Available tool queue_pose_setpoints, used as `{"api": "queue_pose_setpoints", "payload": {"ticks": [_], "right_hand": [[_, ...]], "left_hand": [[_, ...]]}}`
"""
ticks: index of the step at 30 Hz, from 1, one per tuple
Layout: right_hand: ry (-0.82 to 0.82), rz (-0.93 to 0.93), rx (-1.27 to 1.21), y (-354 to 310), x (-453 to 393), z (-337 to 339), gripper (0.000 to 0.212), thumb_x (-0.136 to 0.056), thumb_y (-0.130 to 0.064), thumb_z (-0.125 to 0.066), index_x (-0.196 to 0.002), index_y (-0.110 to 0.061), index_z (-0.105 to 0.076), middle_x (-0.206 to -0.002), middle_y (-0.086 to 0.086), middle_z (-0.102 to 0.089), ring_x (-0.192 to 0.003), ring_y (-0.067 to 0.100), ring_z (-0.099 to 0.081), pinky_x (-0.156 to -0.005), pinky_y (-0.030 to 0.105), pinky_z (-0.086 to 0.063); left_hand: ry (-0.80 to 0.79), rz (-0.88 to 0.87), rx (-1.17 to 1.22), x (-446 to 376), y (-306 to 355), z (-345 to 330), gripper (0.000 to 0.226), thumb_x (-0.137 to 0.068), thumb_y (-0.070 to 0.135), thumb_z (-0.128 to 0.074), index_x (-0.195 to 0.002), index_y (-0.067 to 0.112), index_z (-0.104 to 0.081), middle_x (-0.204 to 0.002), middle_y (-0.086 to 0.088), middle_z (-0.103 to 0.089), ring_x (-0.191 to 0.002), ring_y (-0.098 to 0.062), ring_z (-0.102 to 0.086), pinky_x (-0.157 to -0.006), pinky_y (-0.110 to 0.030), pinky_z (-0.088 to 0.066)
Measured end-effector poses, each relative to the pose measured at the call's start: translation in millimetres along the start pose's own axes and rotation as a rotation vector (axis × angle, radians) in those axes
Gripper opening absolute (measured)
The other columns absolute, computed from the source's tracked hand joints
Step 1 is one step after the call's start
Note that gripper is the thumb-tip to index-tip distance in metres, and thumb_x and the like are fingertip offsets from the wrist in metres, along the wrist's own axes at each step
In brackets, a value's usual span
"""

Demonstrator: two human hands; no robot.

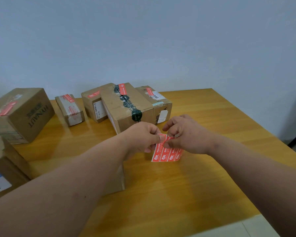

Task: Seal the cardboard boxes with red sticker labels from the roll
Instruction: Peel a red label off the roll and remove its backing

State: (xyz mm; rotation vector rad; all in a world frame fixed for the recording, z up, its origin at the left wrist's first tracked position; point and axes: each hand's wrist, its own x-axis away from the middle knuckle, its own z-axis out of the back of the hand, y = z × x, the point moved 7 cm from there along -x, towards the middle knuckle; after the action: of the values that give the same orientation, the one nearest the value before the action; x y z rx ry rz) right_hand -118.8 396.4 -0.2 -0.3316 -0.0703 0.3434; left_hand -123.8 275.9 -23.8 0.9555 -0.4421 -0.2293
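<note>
While the left hand (142, 139) pinches the top edge of a red sticker sheet (167, 151) above the wooden desk (203, 177), the right hand (186, 134) pinches one sticker's corner beside it. Cardboard boxes (126, 106), already stickered, stand just behind.

Two bare forearms extend into view from the lower corners and end above the wooden table (212, 117). The left hand (142, 139) and the right hand (188, 134) are uncovered: no gloves, no sleeves below the elbows. The wrists and fingers show no watch, band or ring. The left thumbnail is short and unpainted.
</note>
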Motion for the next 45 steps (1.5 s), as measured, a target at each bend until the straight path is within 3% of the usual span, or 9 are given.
{"api": "queue_pose_setpoints", "payload": {"ticks": [12, 17, 21, 36, 41, 45], "right_hand": [[0.017, -0.065, -0.030, 7, 2, 2, 0.034, -0.076, -0.046, -0.076, -0.099, -0.023, -0.069, -0.119, -0.009, -0.056, -0.118, 0.014, -0.039, -0.101, 0.043, -0.040], [0.007, -0.041, -0.061, 5, 0, 1, 0.018, -0.080, -0.040, -0.074, -0.092, -0.026, -0.075, -0.113, -0.016, -0.052, -0.121, 0.015, -0.036, -0.103, 0.047, -0.037], [0.004, -0.038, -0.045, 4, -1, 0, 0.014, -0.080, -0.041, -0.074, -0.088, -0.030, -0.075, -0.114, -0.016, -0.053, -0.120, 0.014, -0.035, -0.104, 0.048, -0.035], [0.031, -0.014, 0.027, 1, 0, -2, 0.021, -0.083, -0.042, -0.070, -0.098, -0.029, -0.075, -0.118, -0.015, -0.055, -0.118, 0.014, -0.036, -0.104, 0.047, -0.034], [0.028, -0.032, -0.021, 2, 1, -1, 0.015, -0.078, -0.045, -0.074, -0.084, -0.032, -0.070, -0.115, -0.014, -0.056, -0.117, 0.014, -0.039, -0.104, 0.046, -0.033], [0.020, -0.094, -0.051, 7, 1, 1, 0.024, -0.072, -0.049, -0.078, -0.070, -0.034, -0.059, -0.110, -0.013, -0.061, -0.116, 0.014, -0.042, -0.104, 0.047, -0.031]], "left_hand": [[0.020, 0.018, 0.072, 3, -1, 5, 0.016, -0.096, 0.027, -0.059, -0.087, 0.014, -0.063, -0.091, -0.008, -0.075, -0.091, -0.021, -0.072, -0.085, -0.034, -0.059], [0.019, 0.012, 0.118, 5, 0, 7, 0.023, -0.092, 0.036, -0.062, -0.093, 0.014, -0.065, -0.089, -0.006, -0.074, -0.086, -0.018, -0.073, -0.080, -0.031, -0.060], [0.012, 0.026, 0.056, 5, -4, 7, 0.017, -0.090, 0.029, -0.067, -0.096, 0.013, -0.068, -0.090, -0.003, -0.074, -0.088, -0.016, -0.071, -0.085, -0.034, -0.059], [0.047, 0.067, 0.083, 2, -10, 3, 0.019, -0.095, 0.028, -0.060, -0.094, 0.009, -0.067, -0.093, -0.010, -0.074, -0.093, -0.023, -0.071, -0.089, -0.043, -0.057], [0.050, 0.060, 0.106, 2, -10, 6, 0.023, -0.094, 0.031, -0.061, -0.096, 0.009, -0.067, -0.093, -0.010, -0.075, -0.091, -0.023, -0.072, -0.090, -0.045, -0.057], [0.062, 0.037, 0.119, 4, -6, 8, 0.022, -0.094, 0.033, -0.061, -0.093, 0.012, -0.065, -0.094, -0.009, -0.075, -0.092, -0.022, -0.072, -0.090, -0.044, -0.057]]}}
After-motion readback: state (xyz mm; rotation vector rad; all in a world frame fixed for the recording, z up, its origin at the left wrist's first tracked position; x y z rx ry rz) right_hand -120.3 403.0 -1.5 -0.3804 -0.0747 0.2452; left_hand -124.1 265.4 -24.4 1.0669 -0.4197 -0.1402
